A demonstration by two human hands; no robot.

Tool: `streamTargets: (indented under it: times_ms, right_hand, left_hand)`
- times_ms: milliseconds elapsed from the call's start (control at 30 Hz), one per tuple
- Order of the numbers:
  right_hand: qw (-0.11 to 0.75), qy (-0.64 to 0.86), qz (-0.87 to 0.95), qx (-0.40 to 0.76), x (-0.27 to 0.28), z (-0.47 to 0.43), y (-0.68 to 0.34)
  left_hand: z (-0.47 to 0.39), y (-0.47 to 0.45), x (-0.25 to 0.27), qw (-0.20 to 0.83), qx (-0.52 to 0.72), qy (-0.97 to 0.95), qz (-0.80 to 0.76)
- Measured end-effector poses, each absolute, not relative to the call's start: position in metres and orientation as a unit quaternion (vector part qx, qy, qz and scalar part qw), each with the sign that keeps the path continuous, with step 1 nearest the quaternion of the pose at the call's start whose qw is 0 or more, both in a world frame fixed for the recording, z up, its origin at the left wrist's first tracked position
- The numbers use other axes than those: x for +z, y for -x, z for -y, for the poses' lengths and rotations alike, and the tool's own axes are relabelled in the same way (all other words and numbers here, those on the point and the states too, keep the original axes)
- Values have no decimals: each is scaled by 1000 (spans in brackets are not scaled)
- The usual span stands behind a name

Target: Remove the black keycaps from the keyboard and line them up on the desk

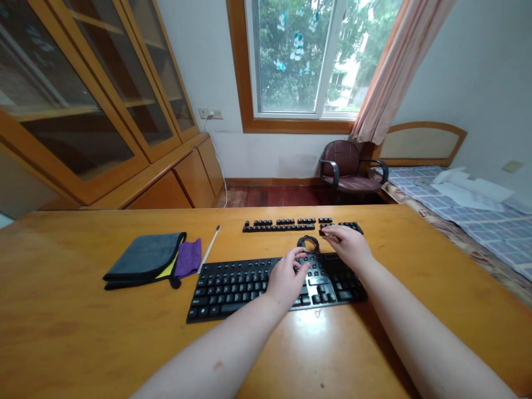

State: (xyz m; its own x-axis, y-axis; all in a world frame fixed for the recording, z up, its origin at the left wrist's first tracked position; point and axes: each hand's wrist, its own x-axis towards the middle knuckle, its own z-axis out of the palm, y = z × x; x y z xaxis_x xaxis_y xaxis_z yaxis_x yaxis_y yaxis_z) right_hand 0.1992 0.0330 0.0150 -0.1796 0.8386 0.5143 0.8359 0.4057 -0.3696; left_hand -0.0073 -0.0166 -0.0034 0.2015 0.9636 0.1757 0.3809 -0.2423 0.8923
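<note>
A black keyboard (233, 291) lies on the table, and its top rows show bare sockets where keycaps are off. My left hand (288, 279) is over the keyboard's middle, its fingers loosely bent and apart, with nothing seen in them. Beyond the keyboard, loose black keycaps (278, 228) stand in two rows with gaps between groups. My right hand (348, 245) reaches to the right-hand groups, thumb and fingertips pinched at a keycap (322, 232) that they partly hide. The keyboard's coiled cable (308, 240) sits between both hands.
Left of the keyboard lie a folded grey cloth (143, 256) with black edging, a purple cloth (189, 258) and a white-handled toothbrush (210, 247). The wooden table (75, 310) ends before a brown armchair (344, 160); a bed (461, 194) stands to the right.
</note>
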Motion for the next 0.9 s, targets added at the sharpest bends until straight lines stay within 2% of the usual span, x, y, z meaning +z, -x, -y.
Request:
streamTargets:
  times_ms: [133, 233, 733, 900]
  right_hand:
    - [164, 628, 761, -8, 10, -67, -216]
    - [101, 640, 761, -13, -2, -77, -218]
    - [130, 678, 722, -41, -17, -83, -223]
    - [179, 663, 726, -25, -17, -81, -224]
  left_hand:
    - [17, 7, 1, 366, 387, -685, -497]
    - [17, 8, 1, 367, 382, -684, -501]
    - [18, 7, 2, 358, 375, -692, -502]
    - [18, 7, 2, 361, 372, -689, -506]
